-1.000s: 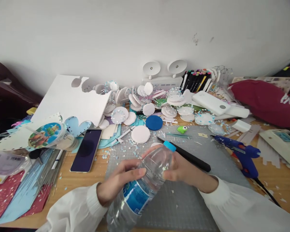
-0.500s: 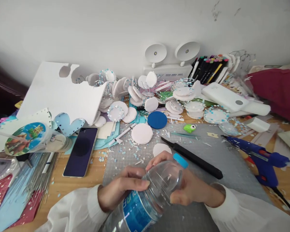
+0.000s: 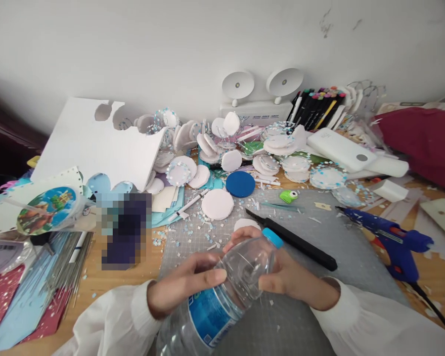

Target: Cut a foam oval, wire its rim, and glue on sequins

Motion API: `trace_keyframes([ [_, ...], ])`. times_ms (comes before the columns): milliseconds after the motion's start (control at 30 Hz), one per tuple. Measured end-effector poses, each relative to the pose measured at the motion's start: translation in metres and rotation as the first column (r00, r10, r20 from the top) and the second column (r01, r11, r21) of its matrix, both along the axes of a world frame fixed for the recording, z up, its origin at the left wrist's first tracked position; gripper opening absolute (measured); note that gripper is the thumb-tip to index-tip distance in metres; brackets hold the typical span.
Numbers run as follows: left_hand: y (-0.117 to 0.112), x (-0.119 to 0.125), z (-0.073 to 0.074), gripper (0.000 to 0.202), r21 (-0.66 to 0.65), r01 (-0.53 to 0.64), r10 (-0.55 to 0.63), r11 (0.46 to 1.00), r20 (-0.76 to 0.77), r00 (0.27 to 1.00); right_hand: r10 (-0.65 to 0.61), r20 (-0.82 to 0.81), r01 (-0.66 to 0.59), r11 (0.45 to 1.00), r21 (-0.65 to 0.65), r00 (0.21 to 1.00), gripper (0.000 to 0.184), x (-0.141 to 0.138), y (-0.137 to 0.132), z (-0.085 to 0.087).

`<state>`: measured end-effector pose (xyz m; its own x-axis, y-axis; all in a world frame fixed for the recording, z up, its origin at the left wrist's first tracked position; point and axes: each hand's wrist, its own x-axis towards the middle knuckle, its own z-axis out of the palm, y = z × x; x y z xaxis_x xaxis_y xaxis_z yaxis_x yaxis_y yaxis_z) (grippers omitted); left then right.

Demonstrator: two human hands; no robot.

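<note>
A clear plastic bottle (image 3: 244,267) with a blue label and a light blue cap lies tilted between my hands, cap end up and to the right. My left hand (image 3: 193,279) is closed around its body just above the label, thumb on top. Around the shoulder, close to the cap, wraps my right hand (image 3: 278,277), with its fingers passing behind the bottle. Just beyond the bottle lie a white disc (image 3: 217,203), a second white disc partly hidden by my fingers, and a black craft knife (image 3: 292,240).
A grey cutting mat (image 3: 356,237) with paper scraps covers the middle. Blue glue gun (image 3: 389,237) with cord lies at the right. White foam board (image 3: 100,143), many white discs, a blue disc (image 3: 240,184) and markers (image 3: 319,106) line the back. Wires (image 3: 65,267) lie left.
The bottle has turned slightly in my hands, so less of the label's lettering shows. Both hands keep their hold. The view has shifted a little, and the phone at left is now pixelated.
</note>
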<state>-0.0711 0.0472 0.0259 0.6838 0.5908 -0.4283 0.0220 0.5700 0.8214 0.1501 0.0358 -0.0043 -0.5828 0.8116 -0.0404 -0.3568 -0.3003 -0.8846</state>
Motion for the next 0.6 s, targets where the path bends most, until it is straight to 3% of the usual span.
trace_keyframes([
  [133,-0.003,-0.002,0.013,0.058,0.118,0.123,-0.128,0.985,0.037,0.991,-0.007,-0.025,0.008,1.000,0.016,1.000,0.068,0.001,0.000,0.006],
  [233,-0.009,-0.006,0.019,0.077,0.131,0.107,-0.099,0.986,-0.061,0.993,0.010,-0.017,-0.009,0.998,0.063,1.000,0.065,0.001,-0.002,0.011],
  [333,-0.015,-0.012,0.025,0.092,0.140,0.103,-0.083,0.985,-0.143,0.986,-0.049,-0.042,0.053,0.993,0.106,0.998,0.061,0.002,-0.001,0.013],
  [500,-0.026,-0.030,0.030,0.103,0.096,0.175,-0.147,0.980,-0.248,0.958,-0.172,-0.175,0.185,0.981,0.063,0.970,0.051,0.010,0.005,0.009],
  [600,-0.034,-0.046,0.030,0.098,0.104,0.204,-0.143,0.974,-0.418,0.897,-0.258,-0.212,0.263,0.965,-0.004,0.943,0.044,0.014,0.010,0.004],
])
